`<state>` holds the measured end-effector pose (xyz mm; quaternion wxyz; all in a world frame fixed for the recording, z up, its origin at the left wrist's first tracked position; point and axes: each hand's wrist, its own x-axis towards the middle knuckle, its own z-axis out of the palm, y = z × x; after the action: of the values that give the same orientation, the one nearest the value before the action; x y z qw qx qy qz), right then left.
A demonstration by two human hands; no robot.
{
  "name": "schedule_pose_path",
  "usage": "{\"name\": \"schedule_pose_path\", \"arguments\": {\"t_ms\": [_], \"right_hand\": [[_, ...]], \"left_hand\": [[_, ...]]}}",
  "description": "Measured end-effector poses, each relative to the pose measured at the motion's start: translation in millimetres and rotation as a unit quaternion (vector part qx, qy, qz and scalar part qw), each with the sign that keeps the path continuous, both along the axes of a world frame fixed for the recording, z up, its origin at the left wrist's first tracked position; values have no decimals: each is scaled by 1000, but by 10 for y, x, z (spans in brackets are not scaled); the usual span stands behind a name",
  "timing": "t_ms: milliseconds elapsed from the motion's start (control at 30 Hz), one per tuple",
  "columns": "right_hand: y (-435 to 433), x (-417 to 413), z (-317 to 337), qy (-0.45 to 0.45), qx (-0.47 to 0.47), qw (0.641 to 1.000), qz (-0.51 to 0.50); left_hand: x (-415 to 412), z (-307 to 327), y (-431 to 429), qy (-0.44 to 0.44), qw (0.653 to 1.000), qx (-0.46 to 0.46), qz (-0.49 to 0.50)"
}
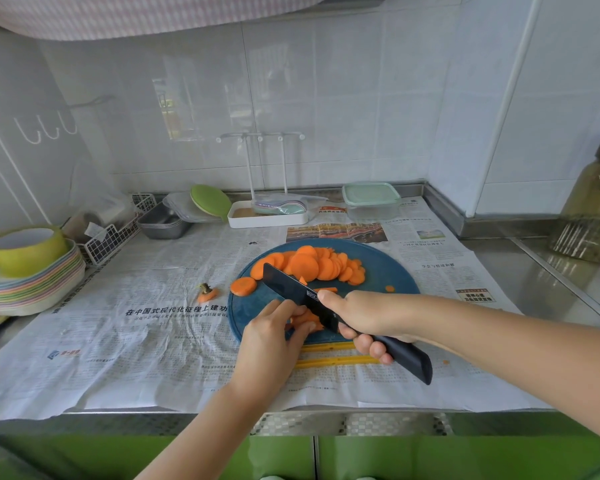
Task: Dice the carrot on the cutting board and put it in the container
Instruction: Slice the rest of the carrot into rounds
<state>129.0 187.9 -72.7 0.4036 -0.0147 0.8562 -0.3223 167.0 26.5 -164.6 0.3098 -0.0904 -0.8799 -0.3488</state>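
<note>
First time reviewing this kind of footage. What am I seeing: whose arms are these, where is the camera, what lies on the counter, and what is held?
There is no machine here: a person works with bare hands, and the single picture comes from a wide-angle camera worn on their head, looking down. The right hand grips a black knife; the left hand holds a few carrot slices steady beside the blade. This happens on a round blue cutting board, where a pile of slices lies farther back. The counter is covered with newspaper; the cut-off carrot top lies on it beside the board. A lidded clear container stands at the back.
</note>
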Motion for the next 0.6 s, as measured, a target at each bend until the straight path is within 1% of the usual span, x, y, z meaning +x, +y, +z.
{"name": "schedule_pose_path", "arguments": {"t_ms": [233, 300, 367, 400, 500, 600], "right_hand": [[-13, -8, -71, 0, -5, 1000, 3], [18, -38, -105, -2, -30, 1000, -5], [25, -60, -108, -41, -56, 998, -11], [10, -57, -108, -56, -51, 997, -13], [-55, -43, -147, -20, 0, 1000, -17], [-81, -22, -166, -25, -10, 1000, -16]], "left_hand": [[-6, -19, -6, -1, 1000, -7, -1], [-9, -26, -4, -2, 1000, -10, -3], [-9, -20, -1, 0, 1000, -11, -2], [-9, -21, -4, 0, 1000, -11, -1], [-12, -24, -6, 4, 1000, -10, 0], [-6, -8, 4, 9, 1000, -9, -4]]}}
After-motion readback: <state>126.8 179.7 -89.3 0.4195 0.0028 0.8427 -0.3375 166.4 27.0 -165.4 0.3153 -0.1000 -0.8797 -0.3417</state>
